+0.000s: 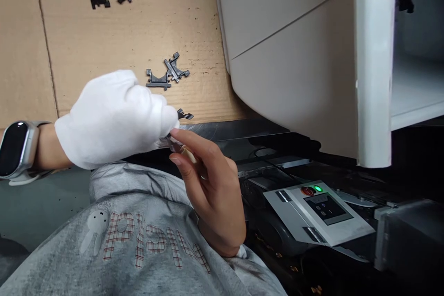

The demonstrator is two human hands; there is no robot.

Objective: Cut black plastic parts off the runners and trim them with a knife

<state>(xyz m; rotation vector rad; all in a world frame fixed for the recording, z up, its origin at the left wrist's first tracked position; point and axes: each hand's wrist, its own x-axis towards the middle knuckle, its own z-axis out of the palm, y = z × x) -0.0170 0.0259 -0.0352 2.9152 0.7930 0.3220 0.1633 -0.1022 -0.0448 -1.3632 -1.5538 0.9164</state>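
The white-gloved left hand (114,120) and bare right hand (208,189) both pinch a small dark plastic part (170,143) between their fingertips. Similar black plastic parts (168,71) lie just beyond on a cardboard sheet (104,41).

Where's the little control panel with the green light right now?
In the head view, the control panel sits at lower right, to the right of the bare right hand, below the pale grey machine housing.
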